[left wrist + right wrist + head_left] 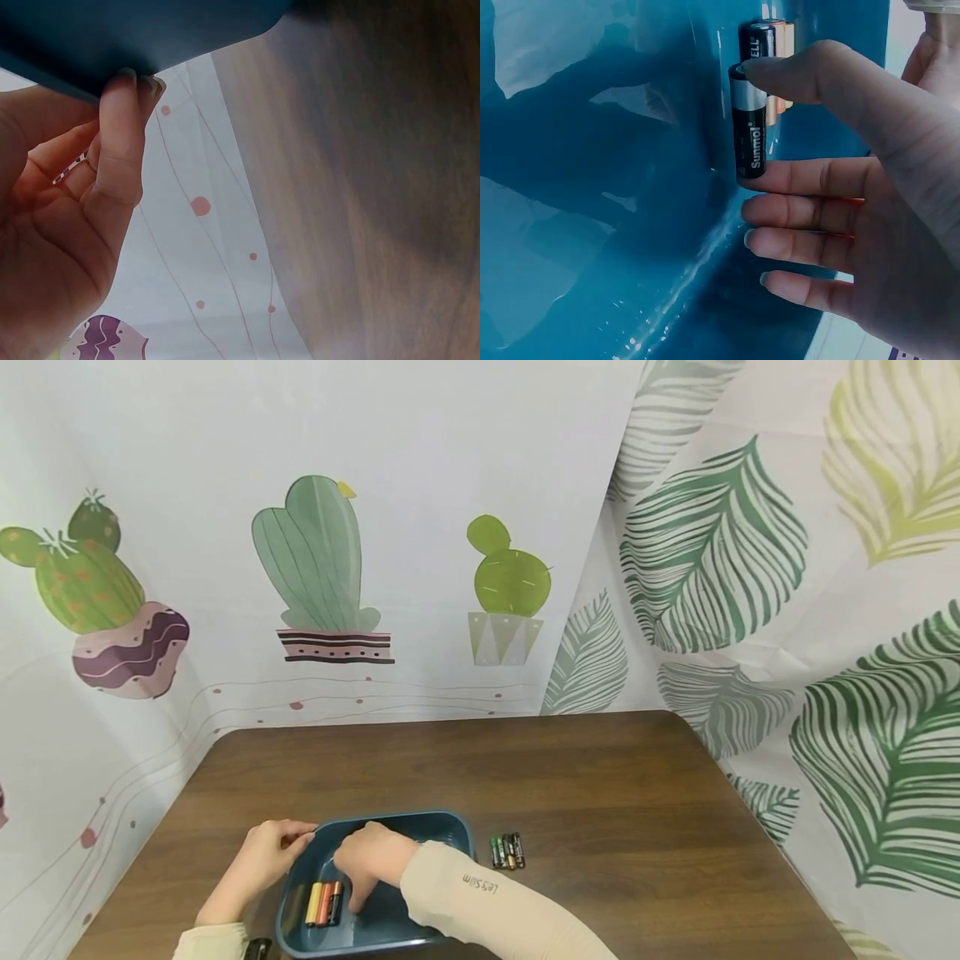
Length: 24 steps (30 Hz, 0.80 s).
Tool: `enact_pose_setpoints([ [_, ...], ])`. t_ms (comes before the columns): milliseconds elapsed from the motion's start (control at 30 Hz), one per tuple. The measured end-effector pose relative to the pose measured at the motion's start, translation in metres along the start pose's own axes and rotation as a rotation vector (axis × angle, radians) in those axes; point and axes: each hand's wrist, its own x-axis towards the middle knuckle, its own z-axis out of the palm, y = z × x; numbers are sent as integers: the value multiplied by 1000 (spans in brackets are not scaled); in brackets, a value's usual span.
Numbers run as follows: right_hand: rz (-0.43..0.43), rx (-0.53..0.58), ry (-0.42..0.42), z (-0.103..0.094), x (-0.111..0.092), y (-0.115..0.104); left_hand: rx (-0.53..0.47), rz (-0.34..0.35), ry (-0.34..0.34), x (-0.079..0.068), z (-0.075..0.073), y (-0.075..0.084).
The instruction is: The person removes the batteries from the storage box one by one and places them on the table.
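Observation:
A dark blue tray [442,817] lies on the table, its upper left corner held between the thumb and fingers of my left hand [268,857]. The left wrist view shows those fingertips pinching the tray's edge [180,34]. My right hand [369,857] is inside the tray. In the right wrist view it pinches a black and silver battery [750,139] end to end between thumb and index finger, other fingers extended. Right beside that battery lie a row of yellow, orange and black batteries [324,904] in the tray's left part. The head view hides the pinched battery.
Several small dark and green batteries [507,852] lie side by side on the brown wooden table [600,793], right of the tray. A black object [257,948] shows by the left sleeve. Behind the table hangs a printed cloth [420,527] with cacti and leaves.

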Motion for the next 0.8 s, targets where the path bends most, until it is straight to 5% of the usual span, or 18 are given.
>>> enact_pose_setpoints([
  [800,48,-76,65,-13,-35,15,9,3,5,0,2,-2],
])
